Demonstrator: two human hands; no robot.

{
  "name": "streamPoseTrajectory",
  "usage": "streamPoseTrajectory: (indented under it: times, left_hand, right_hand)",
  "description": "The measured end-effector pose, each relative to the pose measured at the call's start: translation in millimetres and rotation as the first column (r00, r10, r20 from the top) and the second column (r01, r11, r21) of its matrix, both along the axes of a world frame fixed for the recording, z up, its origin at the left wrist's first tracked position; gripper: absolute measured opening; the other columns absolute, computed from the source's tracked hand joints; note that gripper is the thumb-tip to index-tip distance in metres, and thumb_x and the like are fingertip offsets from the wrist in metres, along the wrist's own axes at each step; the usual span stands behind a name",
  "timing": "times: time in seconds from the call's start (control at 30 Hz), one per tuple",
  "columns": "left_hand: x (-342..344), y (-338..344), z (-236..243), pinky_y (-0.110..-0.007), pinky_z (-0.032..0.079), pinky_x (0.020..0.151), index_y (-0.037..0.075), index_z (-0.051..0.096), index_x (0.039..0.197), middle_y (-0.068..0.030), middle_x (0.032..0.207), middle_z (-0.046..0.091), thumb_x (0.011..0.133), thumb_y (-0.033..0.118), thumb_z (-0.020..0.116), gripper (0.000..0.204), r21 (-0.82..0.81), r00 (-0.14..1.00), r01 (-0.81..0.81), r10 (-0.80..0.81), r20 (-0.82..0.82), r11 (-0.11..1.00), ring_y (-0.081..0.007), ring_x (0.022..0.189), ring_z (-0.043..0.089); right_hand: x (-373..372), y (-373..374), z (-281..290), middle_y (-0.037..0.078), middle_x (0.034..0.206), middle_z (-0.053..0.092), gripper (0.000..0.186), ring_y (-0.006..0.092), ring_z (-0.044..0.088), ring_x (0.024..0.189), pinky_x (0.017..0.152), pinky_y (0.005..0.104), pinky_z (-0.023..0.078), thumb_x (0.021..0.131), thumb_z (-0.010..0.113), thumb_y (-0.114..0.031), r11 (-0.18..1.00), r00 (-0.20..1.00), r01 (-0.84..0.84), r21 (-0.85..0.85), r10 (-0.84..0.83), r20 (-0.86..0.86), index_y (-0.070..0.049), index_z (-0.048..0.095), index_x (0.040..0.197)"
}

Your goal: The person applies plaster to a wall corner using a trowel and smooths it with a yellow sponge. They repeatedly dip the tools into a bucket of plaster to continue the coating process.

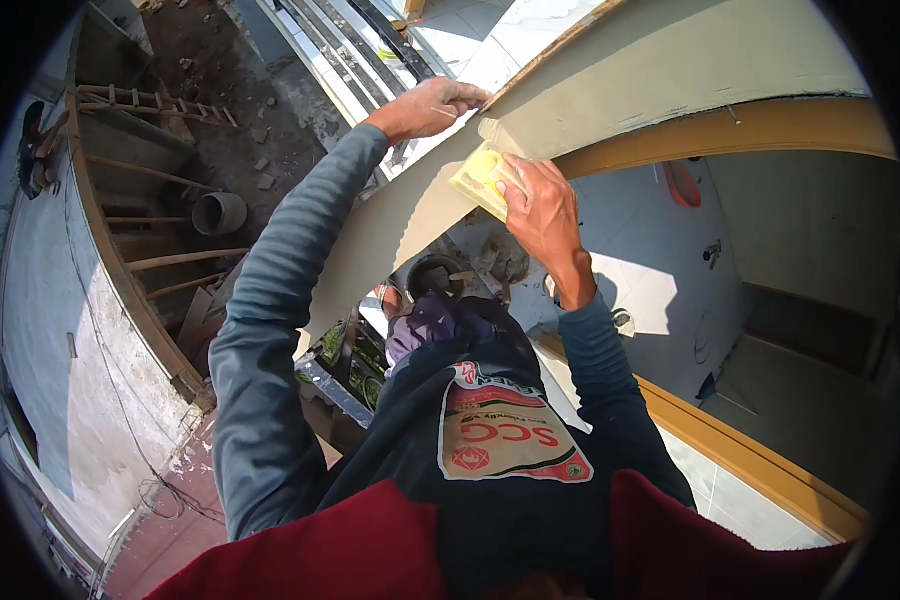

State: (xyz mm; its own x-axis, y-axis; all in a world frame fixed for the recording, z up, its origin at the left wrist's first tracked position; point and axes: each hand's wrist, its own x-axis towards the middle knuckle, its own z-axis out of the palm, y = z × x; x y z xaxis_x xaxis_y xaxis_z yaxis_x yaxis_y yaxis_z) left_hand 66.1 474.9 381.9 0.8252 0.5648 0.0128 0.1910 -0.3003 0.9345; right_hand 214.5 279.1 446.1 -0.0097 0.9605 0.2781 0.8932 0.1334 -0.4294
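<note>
**Smoothing well along on the far stretch, patchy close to my hands**

Running from 2 o'clock down toward 9 o'clock, the long, curved, beige-plastered band [670,70] fills most of my reach. Toward 2 o'clock its face looks flat and even, so I'd judge that part largely done. Under it at 2 o'clock, the orange-brown wooden frame [750,130] meets it along a dark, ragged seam, which looks unfinished. Nearer the middle, a tan, scallop-edged patch [432,212] stands out against greyer surface; I take that as work left.

My right hand [545,215], just past 12 o'clock, is closed around the yellow, block-shaped, sponge-like pad [482,178], which lies against the band. My left hand [435,108], just short of 12, has its fingers bent at the band's upper edge; I can't tell whether they grip it. Smallest is a soft, pale plaster ridge [492,130] just beside the pad, apparently not yet flattened.
</note>
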Motion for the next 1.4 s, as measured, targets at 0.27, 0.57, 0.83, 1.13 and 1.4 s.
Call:
streamPoseTrajectory:
  times: [0.27, 0.57, 0.83, 1.13, 1.4]
  left_hand:
    - [-2, -3, 9, -0.032, 0.044, 0.102, -0.001, 0.061, 0.131, -0.0146, 0.122, 0.067, 0.094, -0.006, 0.045, 0.041, -0.087, 0.997, 0.043, -0.037, 0.062, 0.995, -0.0218, 0.115, 0.061]
    - [-3, -2, 7, -0.032, 0.045, 0.103, 0.000, 0.063, 0.130, -0.0138, 0.123, 0.067, 0.098, 0.004, 0.054, 0.033, -0.161, 0.994, 0.063, -0.047, 0.102, 0.985, -0.0222, 0.116, 0.061]
    - [-4, -1, 9, -0.032, 0.046, 0.100, 0.001, 0.063, 0.130, -0.0115, 0.122, 0.067, 0.099, 0.008, 0.056, 0.033, -0.027, 0.996, 0.078, -0.076, 0.054, 0.997, -0.0214, 0.112, 0.061]
    - [-3, 1, 3, -0.032, 0.046, 0.102, 0.001, 0.062, 0.131, -0.0118, 0.122, 0.067, 0.099, 0.008, 0.056, 0.033, -0.122, 0.992, 0.073, -0.060, 0.108, 0.990, -0.0221, 0.113, 0.061]
    - [-5, 4, 0, -0.034, 0.046, 0.105, -0.002, 0.062, 0.130, -0.0192, 0.122, 0.067, 0.090, -0.003, 0.046, 0.044, -0.028, 0.990, 0.103, -0.100, 0.098, 0.994, -0.0255, 0.118, 0.063]
  right_hand:
    - [-6, 16, -11, 0.020, 0.098, 0.067, 0.034, 0.0378, 0.062, 0.091, 0.082, 0.0449, 0.050, 0.084, 0.066, -0.007, 0.984, 0.991, 0.092, 0.150, -0.106, 0.087, 0.003, 0.065, 0.117]
    - [-15, 28, -20, 0.019, 0.094, 0.066, 0.032, 0.0354, 0.061, 0.089, 0.079, 0.0444, 0.050, 0.081, 0.067, -0.006, 0.982, 0.967, 0.138, 0.131, -0.163, 0.195, 0.005, 0.066, 0.112]
    - [-17, 33, -19, 0.020, 0.089, 0.066, 0.030, 0.0357, 0.061, 0.086, 0.076, 0.0451, 0.050, 0.080, 0.067, -0.005, 0.978, 0.960, 0.152, 0.146, -0.181, 0.213, 0.005, 0.067, 0.108]
    - [-5, 31, -20, 0.020, 0.097, 0.067, 0.030, 0.0375, 0.061, 0.092, 0.083, 0.0448, 0.050, 0.082, 0.065, -0.006, 0.986, 0.981, 0.127, 0.105, -0.141, 0.133, 0.004, 0.066, 0.110]
    - [-8, -2, 2, 0.020, 0.101, 0.068, 0.031, 0.0382, 0.062, 0.095, 0.086, 0.0451, 0.050, 0.083, 0.064, -0.005, 1.000, 0.995, 0.005, -0.002, -0.006, -0.103, 0.002, 0.066, 0.114]
